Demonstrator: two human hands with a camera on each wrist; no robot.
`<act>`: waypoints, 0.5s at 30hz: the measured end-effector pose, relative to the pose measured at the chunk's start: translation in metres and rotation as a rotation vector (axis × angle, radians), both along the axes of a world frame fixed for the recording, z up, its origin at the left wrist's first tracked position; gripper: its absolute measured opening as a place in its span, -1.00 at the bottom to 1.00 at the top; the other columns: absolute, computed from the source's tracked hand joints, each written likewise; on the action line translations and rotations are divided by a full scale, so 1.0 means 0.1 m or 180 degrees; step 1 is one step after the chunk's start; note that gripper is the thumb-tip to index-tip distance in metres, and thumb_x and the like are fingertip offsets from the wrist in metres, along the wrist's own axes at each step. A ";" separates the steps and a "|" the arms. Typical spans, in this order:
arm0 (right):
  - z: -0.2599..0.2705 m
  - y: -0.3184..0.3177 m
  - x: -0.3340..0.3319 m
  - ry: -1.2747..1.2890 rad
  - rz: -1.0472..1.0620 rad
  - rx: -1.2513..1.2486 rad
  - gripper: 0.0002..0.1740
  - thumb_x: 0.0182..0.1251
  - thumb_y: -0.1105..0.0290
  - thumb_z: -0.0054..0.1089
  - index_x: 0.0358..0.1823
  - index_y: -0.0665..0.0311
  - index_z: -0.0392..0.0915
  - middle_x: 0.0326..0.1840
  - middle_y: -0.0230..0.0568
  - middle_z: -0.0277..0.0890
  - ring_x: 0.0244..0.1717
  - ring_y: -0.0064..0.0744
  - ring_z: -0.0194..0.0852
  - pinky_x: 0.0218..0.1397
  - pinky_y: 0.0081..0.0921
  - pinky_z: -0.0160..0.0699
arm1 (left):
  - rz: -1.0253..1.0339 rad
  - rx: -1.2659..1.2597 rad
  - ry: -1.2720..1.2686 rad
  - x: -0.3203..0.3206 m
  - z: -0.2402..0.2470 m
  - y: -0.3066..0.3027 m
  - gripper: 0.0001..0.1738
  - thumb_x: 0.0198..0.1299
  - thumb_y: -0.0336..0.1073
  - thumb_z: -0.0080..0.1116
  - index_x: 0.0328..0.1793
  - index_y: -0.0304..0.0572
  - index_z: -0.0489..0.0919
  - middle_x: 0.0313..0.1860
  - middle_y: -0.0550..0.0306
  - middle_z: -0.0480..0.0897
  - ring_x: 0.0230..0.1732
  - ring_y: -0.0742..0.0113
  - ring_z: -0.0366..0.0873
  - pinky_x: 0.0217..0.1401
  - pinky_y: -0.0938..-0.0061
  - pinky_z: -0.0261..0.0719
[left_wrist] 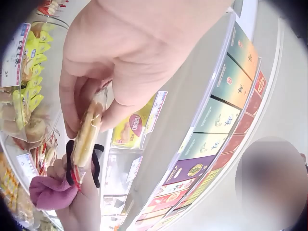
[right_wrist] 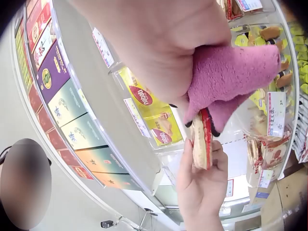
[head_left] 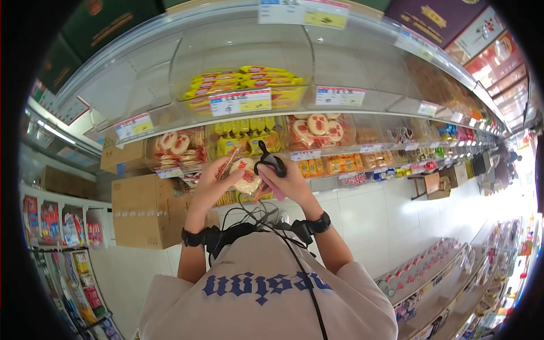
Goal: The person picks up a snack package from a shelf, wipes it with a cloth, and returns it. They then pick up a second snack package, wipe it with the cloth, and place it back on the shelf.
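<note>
In the head view my left hand [head_left: 211, 186] pinches a round flat cake [head_left: 247, 177] in a clear wrapper with red print. The left wrist view shows this wrapped cake [left_wrist: 87, 137] edge-on between thumb and fingers. My right hand [head_left: 294, 182] grips a folded pink cloth [head_left: 274, 186], with a black looped band [head_left: 272, 164] beside it. From the right wrist, the pink cloth [right_wrist: 233, 72] hangs from the palm, and its black-edged end meets the top of the cake [right_wrist: 201, 144]. The left hand [right_wrist: 203, 190] holds the cake from below.
Shelf bins hold yellow packets [head_left: 241, 82] and more wrapped round cakes [head_left: 318, 129] in front of me. Cardboard boxes [head_left: 148, 211] stand on the floor at left. Black cables [head_left: 249, 212] hang between my arms. A low shelf [head_left: 425, 277] runs behind at right.
</note>
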State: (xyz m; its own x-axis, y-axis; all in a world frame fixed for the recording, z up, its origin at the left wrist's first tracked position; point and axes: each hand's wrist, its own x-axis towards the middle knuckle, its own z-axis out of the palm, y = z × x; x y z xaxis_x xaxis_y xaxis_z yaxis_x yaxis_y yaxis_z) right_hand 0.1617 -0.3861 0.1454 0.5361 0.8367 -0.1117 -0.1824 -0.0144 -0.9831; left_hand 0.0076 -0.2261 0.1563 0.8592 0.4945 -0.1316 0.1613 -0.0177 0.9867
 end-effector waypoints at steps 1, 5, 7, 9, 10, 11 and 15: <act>-0.06 -0.04 0.03 -0.0269 -0.0106 -0.0036 -0.69 0.42 0.23 0.34 -0.18 0.41 0.59 -0.46 -0.37 0.56 -0.54 -0.70 0.35 -0.46 -0.63 0.40 | -0.0031 -0.0119 -0.0033 0.04 -0.04 -0.02 -0.55 0.31 -0.33 0.36 0.26 -0.38 0.56 -0.04 0.21 0.70 -0.07 0.59 0.59 -0.03 0.62 0.57; -0.36 -0.06 0.15 -0.1032 -0.0635 0.0120 -0.68 0.39 0.23 0.37 -0.17 0.41 0.60 -0.52 -0.36 0.52 -0.50 -0.65 0.32 -0.41 -0.59 0.40 | -0.0097 -0.0276 -0.0190 0.14 -0.06 -0.10 -0.45 0.31 -0.29 0.37 0.36 -0.35 0.48 0.02 0.10 0.69 -0.03 0.51 0.62 0.02 0.57 0.62; -0.42 -0.12 0.26 -0.1191 -0.0910 0.0076 -0.67 0.37 0.23 0.39 -0.17 0.41 0.61 -0.52 -0.35 0.52 -0.48 -0.63 0.32 -0.40 -0.57 0.40 | -0.0077 -0.0300 -0.0209 0.17 -0.08 -0.12 -0.42 0.36 -0.26 0.32 0.42 -0.35 0.44 0.05 0.04 0.69 -0.01 0.45 0.64 0.03 0.54 0.63; -0.41 -0.22 0.42 -0.0738 -0.1291 -0.0170 -0.70 0.37 0.26 0.38 -0.19 0.41 0.62 -0.49 -0.37 0.55 -0.48 -0.67 0.37 -0.40 -0.59 0.41 | 0.0024 -0.0401 -0.0150 0.14 -0.17 -0.04 -0.41 0.41 -0.23 0.26 0.46 -0.33 0.39 0.08 -0.01 0.69 0.03 0.38 0.66 0.05 0.50 0.64; -0.41 -0.24 0.50 -0.0564 -0.1550 -0.0177 -0.72 0.37 0.28 0.37 -0.20 0.41 0.62 -0.48 -0.38 0.56 -0.49 -0.68 0.38 -0.42 -0.58 0.42 | -0.0061 -0.0349 -0.0059 0.12 -0.11 0.00 -0.46 0.48 -0.16 0.15 0.46 -0.30 0.42 0.10 -0.03 0.69 0.04 0.33 0.67 0.03 0.47 0.62; -0.59 -0.20 0.67 -0.0519 -0.1815 0.0332 -0.75 0.39 0.30 0.35 -0.22 0.40 0.61 -0.48 -0.41 0.55 -0.53 -0.70 0.42 -0.48 -0.60 0.42 | -0.0086 -0.0266 -0.0058 0.08 -0.10 0.04 -0.48 0.49 -0.13 0.12 0.43 -0.29 0.44 0.11 -0.02 0.69 0.03 0.33 0.67 0.04 0.46 0.61; -0.58 -0.12 1.17 -0.0095 -0.2003 0.0215 -0.70 0.44 0.24 0.31 -0.14 0.40 0.60 -0.37 -0.24 0.64 -0.45 -0.48 0.64 -0.43 -0.50 0.60 | 0.0020 -0.0123 -0.0034 -0.04 -0.11 0.19 -0.54 0.52 -0.08 0.07 0.33 -0.26 0.52 0.07 0.03 0.70 0.00 0.35 0.67 0.05 0.47 0.58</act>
State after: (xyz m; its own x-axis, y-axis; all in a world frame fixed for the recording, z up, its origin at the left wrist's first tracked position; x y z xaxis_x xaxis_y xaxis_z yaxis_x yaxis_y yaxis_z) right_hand 0.2788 -0.3981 0.0876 0.9298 0.3650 -0.0471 -0.1082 0.1490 -0.9829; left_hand 0.0039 -0.2066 0.1454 0.8575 0.4947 -0.1415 0.1507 0.0215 0.9883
